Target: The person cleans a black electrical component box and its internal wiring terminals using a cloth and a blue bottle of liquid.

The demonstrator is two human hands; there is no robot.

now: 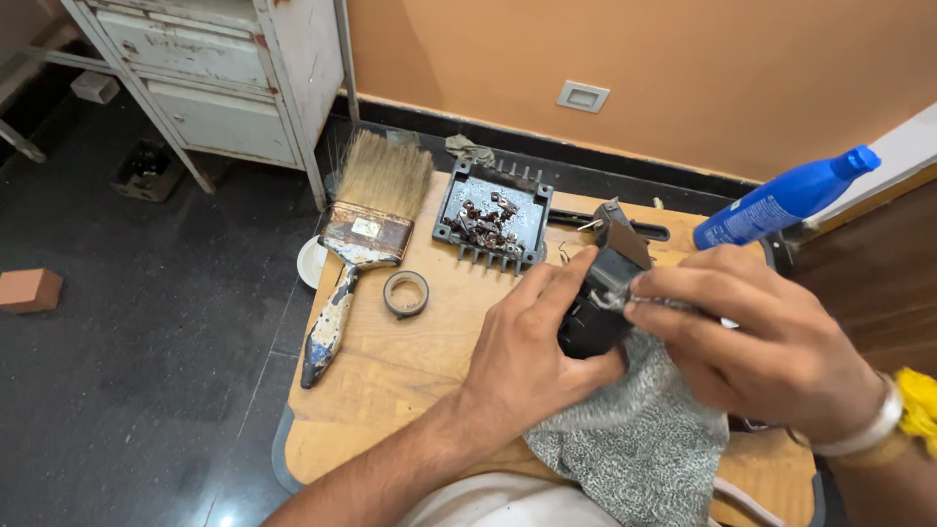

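Observation:
My left hand (532, 337) grips a small black boxy part (597, 298) and holds it just above the wooden board (390, 371). My right hand (761, 342) presses a corner of a grey speckled cloth (634, 439) against the top of that part. The rest of the cloth hangs down over the board's near edge. A thin metal piece sticks up from the part near my right fingertips.
A wide paintbrush (356, 234) lies at the board's left, with a small tape roll (405, 293) beside it. A dark finned tray (491, 217) holds several rusty screws. A blue bottle (781, 200) leans at the right. A white metal cabinet (224, 78) and a brick (29, 290) stand on the dark floor.

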